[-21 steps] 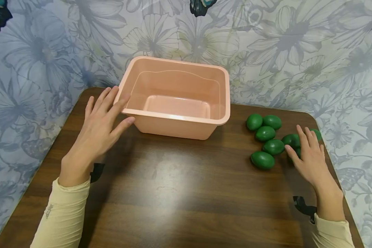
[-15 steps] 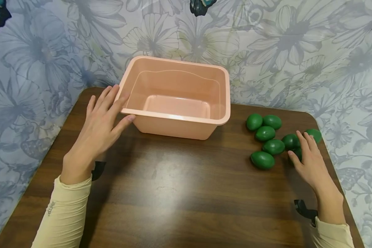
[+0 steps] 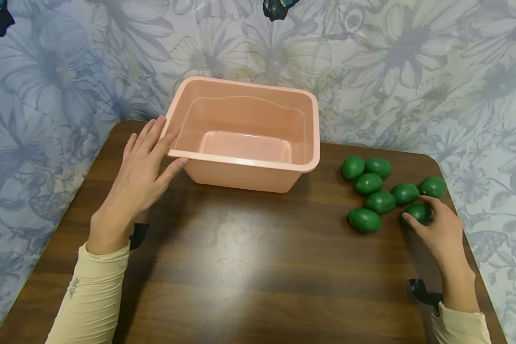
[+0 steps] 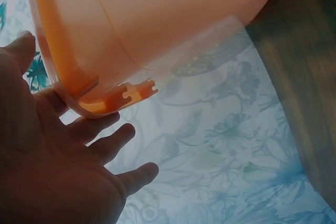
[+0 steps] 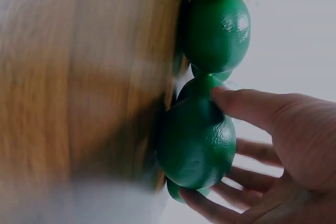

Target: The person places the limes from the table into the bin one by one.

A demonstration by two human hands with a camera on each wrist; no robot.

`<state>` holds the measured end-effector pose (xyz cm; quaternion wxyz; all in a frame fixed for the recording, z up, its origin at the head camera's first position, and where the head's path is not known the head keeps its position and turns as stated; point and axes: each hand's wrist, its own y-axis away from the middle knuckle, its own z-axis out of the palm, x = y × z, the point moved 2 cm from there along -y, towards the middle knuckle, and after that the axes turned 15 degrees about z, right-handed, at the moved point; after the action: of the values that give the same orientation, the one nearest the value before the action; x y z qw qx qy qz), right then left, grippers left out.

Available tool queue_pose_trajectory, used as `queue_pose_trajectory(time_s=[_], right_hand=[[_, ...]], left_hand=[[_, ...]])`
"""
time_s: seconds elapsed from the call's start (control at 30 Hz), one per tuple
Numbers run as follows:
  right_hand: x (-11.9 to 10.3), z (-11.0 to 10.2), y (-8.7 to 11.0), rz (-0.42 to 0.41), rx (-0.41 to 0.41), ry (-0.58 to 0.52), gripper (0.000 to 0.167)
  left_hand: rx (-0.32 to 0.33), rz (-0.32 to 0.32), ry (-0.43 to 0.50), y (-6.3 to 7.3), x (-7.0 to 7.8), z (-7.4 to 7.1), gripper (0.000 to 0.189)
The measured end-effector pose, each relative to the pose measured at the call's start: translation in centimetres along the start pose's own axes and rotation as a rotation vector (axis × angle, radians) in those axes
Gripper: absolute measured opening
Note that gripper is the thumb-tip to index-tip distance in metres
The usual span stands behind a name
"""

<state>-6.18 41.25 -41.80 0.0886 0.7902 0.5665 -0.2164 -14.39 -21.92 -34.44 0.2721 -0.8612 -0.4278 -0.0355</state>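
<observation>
A peach-coloured plastic tub stands at the back of the table. My left hand rests at its near left corner with fingers extended, fingertips right at the rim; the left wrist view shows the fingers spread beside the tub corner. At the right, my right hand holds a glossy green lime-like fruit between thumb and curled fingers. In the right wrist view, the thumb lies on top of that fruit and the fingers reach round its far side. Several matching fruits lie close by.
The brown wooden table ends at the right just past my right hand. A floral-patterned wall covering rises directly behind the tub and along both sides. Another green fruit lies near the right edge.
My right hand has drawn back toward me from over the fruits, and its fingers have curled round the nearest one. My left hand has barely shifted at the tub corner.
</observation>
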Motion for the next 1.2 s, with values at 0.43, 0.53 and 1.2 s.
queue_pose_trajectory(time_s=[0.43,0.53,1.2], right_hand=[[0.6,-0.1,1.6,0.120,-0.032,0.017,0.068],[0.5,-0.1,1.9,0.150,-0.034,0.004,0.066],[-6.2,-2.7,0.6,0.142,0.057,-0.155,0.070]], left_hand=[[0.010,0.000,-0.022,-0.4,0.5,0.2,0.070],[0.018,-0.002,-0.019,-0.3,0.5,0.2,0.069],[0.116,-0.004,-0.001,0.0,0.4,0.9,0.062]])
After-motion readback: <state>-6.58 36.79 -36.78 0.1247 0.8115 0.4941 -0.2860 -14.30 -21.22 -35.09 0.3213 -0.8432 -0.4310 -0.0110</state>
